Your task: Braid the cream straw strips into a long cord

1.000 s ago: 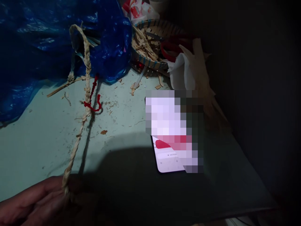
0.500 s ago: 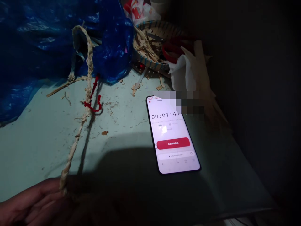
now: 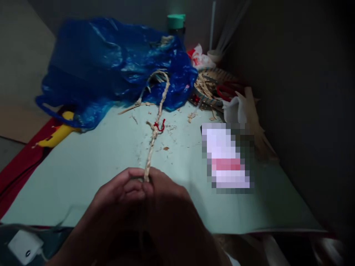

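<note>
A pale braided straw cord [image 3: 155,125] runs taut from the blue plastic bag [image 3: 111,70] down to my hands. A short red thread [image 3: 160,126] is tied around it partway along. My left hand [image 3: 122,194] and my right hand [image 3: 169,199] meet at the cord's near end, fingers pinched together on it above the pale green table [image 3: 83,166]. The rest of the cord below my fingers is hidden.
A phone [image 3: 226,159] with a lit screen lies on the table to the right. A woven basket [image 3: 210,87] of straw scraps with red scissors [image 3: 227,92] stands behind it, next to white paper [image 3: 235,109]. A yellow object [image 3: 58,135] lies at left, a white charger [image 3: 24,247] at lower left.
The view has pulled back and tilted up, showing the whole bag. Both hands have come up into view and now pinch the cord's end together; before only the left hand showed.
</note>
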The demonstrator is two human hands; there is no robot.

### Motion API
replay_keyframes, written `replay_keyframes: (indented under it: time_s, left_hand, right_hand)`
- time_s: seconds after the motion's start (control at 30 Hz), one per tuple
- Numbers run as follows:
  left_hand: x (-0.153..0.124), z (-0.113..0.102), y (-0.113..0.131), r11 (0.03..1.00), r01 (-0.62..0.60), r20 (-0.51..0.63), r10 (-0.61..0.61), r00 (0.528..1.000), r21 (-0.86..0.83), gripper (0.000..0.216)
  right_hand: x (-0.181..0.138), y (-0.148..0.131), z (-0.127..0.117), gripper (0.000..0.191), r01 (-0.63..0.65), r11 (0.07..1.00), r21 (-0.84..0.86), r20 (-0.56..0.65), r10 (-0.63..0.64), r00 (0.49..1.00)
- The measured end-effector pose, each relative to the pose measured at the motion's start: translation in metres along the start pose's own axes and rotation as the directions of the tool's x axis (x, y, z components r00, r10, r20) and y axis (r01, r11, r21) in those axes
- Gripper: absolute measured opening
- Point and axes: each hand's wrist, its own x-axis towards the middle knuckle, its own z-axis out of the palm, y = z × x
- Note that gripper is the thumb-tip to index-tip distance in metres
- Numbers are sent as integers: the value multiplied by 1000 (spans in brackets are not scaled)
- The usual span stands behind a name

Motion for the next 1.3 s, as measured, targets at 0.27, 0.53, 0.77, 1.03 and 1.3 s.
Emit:
replay_keyframes:
  time_s: [0.27, 0.53, 0.77, 1.03, 1.3]
  left_hand:
    - [-8, -11, -4, 890, -318, 104, 300, 948, 328, 13]
    - [-8, -20, -4, 400, -574, 231, 639, 733, 715, 18]
    - [-15, -7, -16, 164, -585, 240, 799, 551, 795, 17]
    - [-18, 12, -49, -159, -481, 279, 942, 188, 862, 19]
    - [-31, -4, -50, -87, -672, 356, 893, 275, 736, 19]
  right_hand:
    - [-7, 0, 3, 28, 146, 989, 34, -146, -139, 979]
    - [-8, -2, 9, 31, 167, 975, 149, -185, -138, 973]
    - [-7, -1, 13, 30, 176, 974, 144, -252, -136, 958]
    - [-5, -4, 2, 32, 133, 913, 386, -156, -77, 985]
    - [-6, -4, -1, 31, 107, 894, 435, -67, -86, 994]
